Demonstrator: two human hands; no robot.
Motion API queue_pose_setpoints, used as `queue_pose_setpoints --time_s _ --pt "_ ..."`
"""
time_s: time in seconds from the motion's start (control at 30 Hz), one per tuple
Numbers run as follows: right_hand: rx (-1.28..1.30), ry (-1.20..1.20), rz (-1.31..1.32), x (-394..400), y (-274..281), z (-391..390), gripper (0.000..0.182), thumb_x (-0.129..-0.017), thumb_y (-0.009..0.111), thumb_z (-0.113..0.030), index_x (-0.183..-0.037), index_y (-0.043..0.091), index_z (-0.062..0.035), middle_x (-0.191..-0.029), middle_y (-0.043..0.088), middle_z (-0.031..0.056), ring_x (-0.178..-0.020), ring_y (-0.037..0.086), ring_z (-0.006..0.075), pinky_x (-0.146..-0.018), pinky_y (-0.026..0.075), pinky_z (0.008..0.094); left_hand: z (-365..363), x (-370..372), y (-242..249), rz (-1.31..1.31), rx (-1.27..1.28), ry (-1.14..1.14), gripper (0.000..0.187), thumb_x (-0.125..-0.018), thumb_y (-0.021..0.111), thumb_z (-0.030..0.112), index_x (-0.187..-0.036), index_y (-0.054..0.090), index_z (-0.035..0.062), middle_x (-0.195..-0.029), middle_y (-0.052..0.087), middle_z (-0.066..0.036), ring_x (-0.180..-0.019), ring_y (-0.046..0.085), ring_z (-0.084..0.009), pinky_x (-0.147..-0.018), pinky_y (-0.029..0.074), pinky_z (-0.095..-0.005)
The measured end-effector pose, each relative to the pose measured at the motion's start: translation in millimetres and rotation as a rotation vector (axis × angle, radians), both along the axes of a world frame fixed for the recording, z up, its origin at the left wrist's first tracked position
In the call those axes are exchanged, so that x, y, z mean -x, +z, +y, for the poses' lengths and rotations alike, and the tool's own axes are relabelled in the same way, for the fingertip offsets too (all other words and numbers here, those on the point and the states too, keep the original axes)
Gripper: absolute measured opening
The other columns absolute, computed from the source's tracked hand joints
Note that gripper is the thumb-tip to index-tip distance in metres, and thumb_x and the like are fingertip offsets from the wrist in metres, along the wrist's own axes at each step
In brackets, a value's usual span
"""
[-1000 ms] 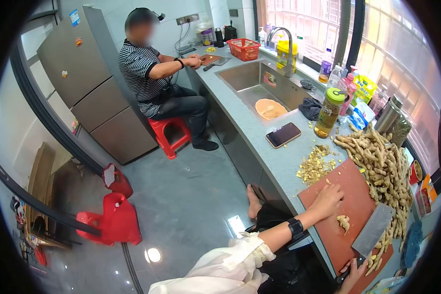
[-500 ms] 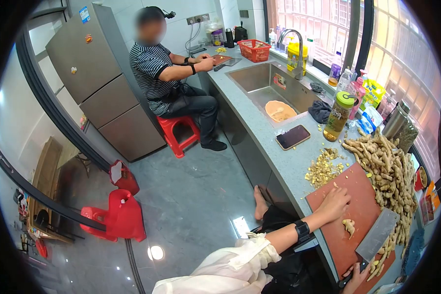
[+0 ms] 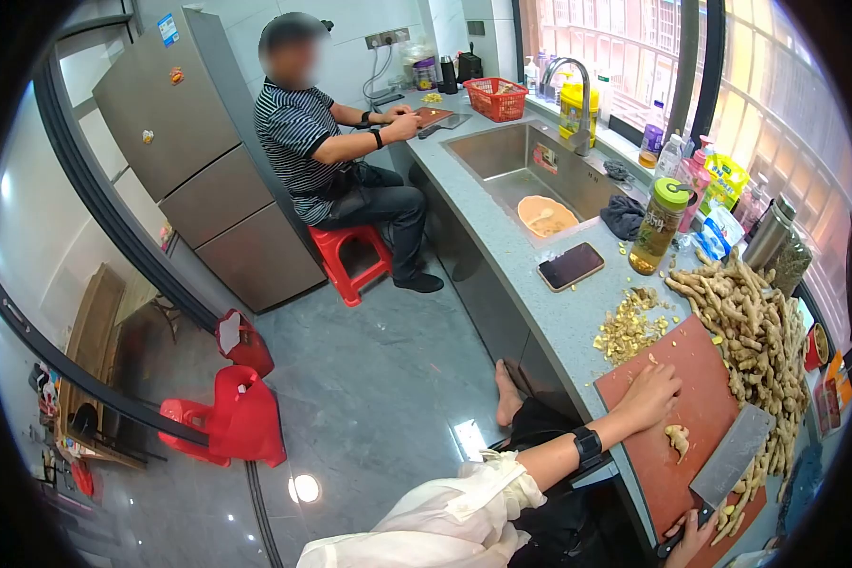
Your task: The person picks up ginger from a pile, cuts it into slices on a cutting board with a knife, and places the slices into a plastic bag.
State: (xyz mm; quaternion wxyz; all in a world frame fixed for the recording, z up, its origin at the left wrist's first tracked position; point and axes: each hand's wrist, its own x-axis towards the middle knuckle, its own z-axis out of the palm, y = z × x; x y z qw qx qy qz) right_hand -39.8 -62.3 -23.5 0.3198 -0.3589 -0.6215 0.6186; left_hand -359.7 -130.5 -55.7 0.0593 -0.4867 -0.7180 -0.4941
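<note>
My left hand (image 3: 650,396) rests on the red cutting board (image 3: 639,454), fingers bent down and close together; whatever is under them is hidden. My right hand (image 3: 693,540), partly cut off at the bottom edge, is closed round the black handle of a cleaver (image 3: 732,456). Its broad blade lies over the right part of the board. Between the two hands sits a piece of ginger (image 3: 677,439). More ginger pieces (image 3: 729,516) lie by the cleaver's handle. Just beyond the board is a heap of chopped ginger (image 3: 631,327), and along its right side a big pile of whole ginger roots (image 3: 750,331).
A phone (image 3: 571,267) and a green-lidded bottle (image 3: 660,227) stand on the counter past the ginger. Farther on is the sink (image 3: 488,156) with an orange bowl (image 3: 545,218). Another person (image 3: 298,142) sits on a red stool (image 3: 352,260) at the counter's far end, hands at a board.
The whole view has shifted slightly. Both my hands, the cleaver and the ginger keep their places on the board.
</note>
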Motion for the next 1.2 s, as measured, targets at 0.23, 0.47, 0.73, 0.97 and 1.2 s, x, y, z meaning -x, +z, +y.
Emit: queue_pose_setpoints --time_s 0.23,0.47,0.73,0.97,1.2 --pt "0.035 0.013 -0.059 -10 -14 14 0.063 -0.099 0.068 -0.007 -0.154 0.04 -0.0008 -0.079 0.061 0.0048 -0.06 0.054 0.0137 -0.055 0.044 0.0281 1 0 -1 0.011 -0.002 0.001 0.009 -0.084 0.069 0.009 -0.09 0.063 0.0052 -0.097 0.057 -0.014 -0.099 0.057 -0.0345 -0.087 0.044 -0.0459" --pt "0.005 -0.028 -0.041 2 9 -5 0.075 -0.098 0.068 -0.007 -0.162 0.029 -0.0026 -0.078 0.06 0.0049 -0.061 0.053 0.0141 -0.056 0.044 0.0283 -1 0 1 0.014 -0.002 0.008 0.01 -0.084 0.07 0.01 -0.091 0.064 0.0059 -0.098 0.057 -0.013 -0.099 0.057 -0.0343 -0.087 0.044 -0.0454" --pt "0.019 -0.017 -0.034 1 4 -2 0.079 -0.099 0.067 -0.006 -0.164 0.024 -0.0041 -0.077 0.06 0.0042 -0.06 0.053 0.0133 -0.056 0.045 0.0282 0 0 0 0.016 0.012 0.008 0.01 -0.085 0.069 0.01 -0.092 0.064 0.006 -0.098 0.056 -0.013 -0.099 0.057 -0.0343 -0.087 0.044 -0.0451" --pt "0.012 -0.021 -0.027 1 5 -3 0.075 -0.099 0.067 -0.005 -0.162 0.027 -0.0036 -0.077 0.06 0.0037 -0.059 0.054 0.0129 -0.055 0.045 0.0277 -1 0 1 0.008 0.015 0.004 0.01 -0.085 0.069 0.01 -0.092 0.063 0.0057 -0.098 0.056 -0.014 -0.1 0.056 -0.0345 -0.087 0.043 -0.0453" --pt "0.001 -0.014 -0.019 0 0 -1 0.066 -0.099 0.068 -0.006 -0.156 0.036 -0.0005 -0.077 0.06 0.004 -0.06 0.054 0.0135 -0.056 0.044 0.0277 -2 -1 0 0.011 -0.003 0.003 0.011 -0.085 0.069 0.009 -0.094 0.063 0.0057 -0.099 0.055 -0.014 -0.1 0.055 -0.0345 -0.088 0.043 -0.0451"
